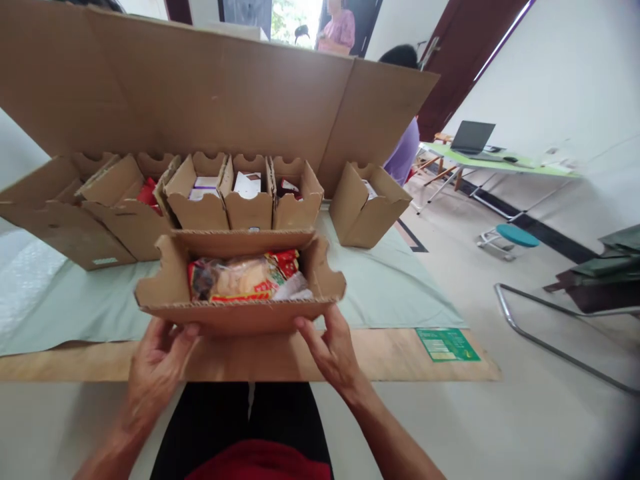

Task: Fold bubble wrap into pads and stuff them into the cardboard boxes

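An open cardboard box (240,319) with scalloped side walls is between my hands at the table's front edge. Inside it lie red-and-clear food packets (245,277) and a whitish wrapped piece (293,287). My left hand (160,353) grips the box's lower left corner, thumb on the front wall and fingers partly hidden beneath. At the lower right corner my right hand (333,343) holds the box too, with its thumb against the front and the other fingers at the side.
Behind stands a row of cardboard boxes (250,213) holding small packages, with another box (370,207) to the right. A tall cardboard panel (215,93) rises behind them. A green label (447,345) lies at the table's right front. Rightward are a laptop table (520,163) and a stool (517,235).
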